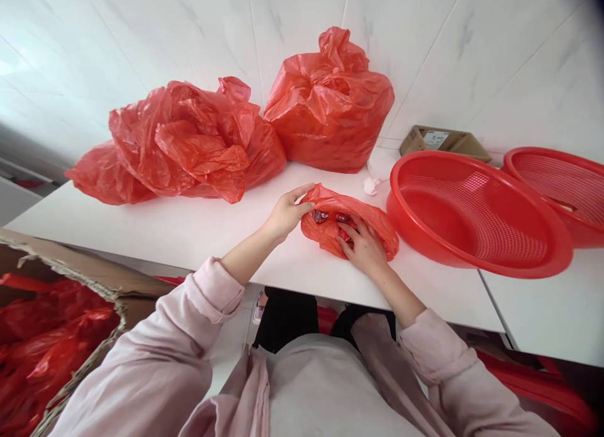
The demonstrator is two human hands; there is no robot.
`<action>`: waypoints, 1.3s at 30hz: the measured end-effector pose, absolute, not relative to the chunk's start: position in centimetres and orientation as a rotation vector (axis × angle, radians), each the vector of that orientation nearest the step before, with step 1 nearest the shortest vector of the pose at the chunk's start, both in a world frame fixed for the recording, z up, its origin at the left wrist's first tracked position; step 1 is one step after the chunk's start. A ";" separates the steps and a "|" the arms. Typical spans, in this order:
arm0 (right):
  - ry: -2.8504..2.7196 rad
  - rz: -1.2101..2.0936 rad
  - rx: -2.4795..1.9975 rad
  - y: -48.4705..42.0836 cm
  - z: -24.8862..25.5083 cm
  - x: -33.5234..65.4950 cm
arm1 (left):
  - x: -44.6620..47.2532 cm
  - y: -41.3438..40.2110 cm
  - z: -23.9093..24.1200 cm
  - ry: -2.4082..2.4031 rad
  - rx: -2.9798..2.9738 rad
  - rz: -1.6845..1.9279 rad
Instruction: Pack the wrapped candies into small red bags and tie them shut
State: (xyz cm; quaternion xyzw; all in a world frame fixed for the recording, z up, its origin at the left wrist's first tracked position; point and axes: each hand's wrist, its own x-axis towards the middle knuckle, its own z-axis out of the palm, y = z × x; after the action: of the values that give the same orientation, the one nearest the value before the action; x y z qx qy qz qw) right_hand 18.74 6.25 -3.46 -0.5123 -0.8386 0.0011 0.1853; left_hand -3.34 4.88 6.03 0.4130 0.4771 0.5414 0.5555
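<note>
A small red plastic bag (365, 215) lies on the white table (189, 229) in front of me, with small red wrapped packets (330, 217) showing at its mouth. My left hand (285, 213) pinches the bag's left rim between thumb and fingers. My right hand (363, 248) rests inside the opening, fingers curled among the packets; what it holds is hidden.
Two large stuffed red plastic bags (189, 141) (330, 103) stand at the back by the tiled wall. A red mesh basket (476, 216) sits right of the small bag, another (561, 185) behind it, with a small cardboard box (443, 141). A carton (70, 279) of red bags stands lower left.
</note>
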 end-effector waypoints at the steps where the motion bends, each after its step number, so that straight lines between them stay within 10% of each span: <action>1: -2.358 0.016 -1.441 6.2 -3.4 18.7 | -3.3 5.1 6.1 1.130 0.983 1.278; 39: -2.138 0.311 -1.717 5.9 -0.6 21.6 | -1.7 3.7 1.1 1.759 1.795 0.893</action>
State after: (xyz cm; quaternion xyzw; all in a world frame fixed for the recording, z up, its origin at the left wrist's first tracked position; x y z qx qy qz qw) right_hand 21.65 5.93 -0.58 -0.6109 -0.7606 0.1108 0.1899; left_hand -1.72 3.75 1.09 0.6541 0.6410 0.3254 0.2353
